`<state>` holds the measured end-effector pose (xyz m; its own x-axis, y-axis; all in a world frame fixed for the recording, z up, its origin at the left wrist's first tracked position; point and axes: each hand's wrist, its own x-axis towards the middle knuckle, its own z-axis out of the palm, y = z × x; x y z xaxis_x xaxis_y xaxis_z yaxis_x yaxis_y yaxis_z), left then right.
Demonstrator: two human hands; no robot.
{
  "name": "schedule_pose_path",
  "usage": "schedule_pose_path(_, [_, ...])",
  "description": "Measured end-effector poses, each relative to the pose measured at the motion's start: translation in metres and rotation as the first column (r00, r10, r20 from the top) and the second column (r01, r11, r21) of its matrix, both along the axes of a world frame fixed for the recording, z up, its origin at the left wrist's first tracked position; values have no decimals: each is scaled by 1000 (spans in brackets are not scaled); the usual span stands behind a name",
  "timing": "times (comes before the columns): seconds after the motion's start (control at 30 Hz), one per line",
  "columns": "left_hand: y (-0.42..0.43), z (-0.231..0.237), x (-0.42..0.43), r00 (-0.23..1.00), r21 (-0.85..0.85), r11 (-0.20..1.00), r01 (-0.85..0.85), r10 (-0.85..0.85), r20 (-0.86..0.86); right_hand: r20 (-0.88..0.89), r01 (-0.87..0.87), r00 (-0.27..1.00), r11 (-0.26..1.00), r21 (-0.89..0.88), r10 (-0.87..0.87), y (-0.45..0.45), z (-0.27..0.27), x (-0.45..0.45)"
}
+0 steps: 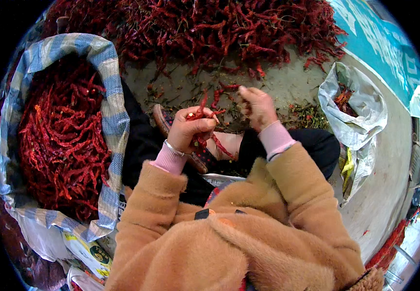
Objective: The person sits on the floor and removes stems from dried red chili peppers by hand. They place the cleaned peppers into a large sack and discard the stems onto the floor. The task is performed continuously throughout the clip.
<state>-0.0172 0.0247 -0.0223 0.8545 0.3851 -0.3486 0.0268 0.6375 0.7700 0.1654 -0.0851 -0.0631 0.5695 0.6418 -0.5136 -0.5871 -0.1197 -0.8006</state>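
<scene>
My left hand [191, 127] is closed around a small bunch of dried red chili peppers [202, 109]. Some poke up above the thumb and one long pod [224, 147] hangs below the fist. To its right, my right hand [259, 107] has thumb and forefinger pinched at the end of a curved dried red chili [218, 95]; its other fingers are curled in and partly hidden. Beneath the hands, green-brown chili stems and scraps [306, 115] lie scattered on the floor. Beyond them spreads a large heap of dried red chilies [210, 32].
On the left stands a blue-and-white woven sack [113, 120] filled with dried red chilies [64, 145]. A white plastic sack [363, 127] with some red chili pieces sits at the right. Past it runs a teal printed sheet [374, 54]. My bent legs [319, 151] frame the work area.
</scene>
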Motion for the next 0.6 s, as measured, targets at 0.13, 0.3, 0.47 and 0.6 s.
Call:
schedule_pose_path(0.13, [19,-4,-2,947,-187,938,-293,312,78,596,-196,711,919,-341,373,-2,4,16])
schedule_pose_path(0.3, [38,-31,-22,960,-306,935,-180,235,153,796,-404,-114,704,-584,595,0,-9,-19])
schedule_pose_path(0.47, [27,-31,-12,973,-263,939,-222,233,8,727,-351,-291,638,-686,622,12,-22,-29])
schedule_pose_path(0.6, [29,-32,-17,946,-154,934,-322,326,-4,876,-364,-126,800,-478,466,13,-3,-29])
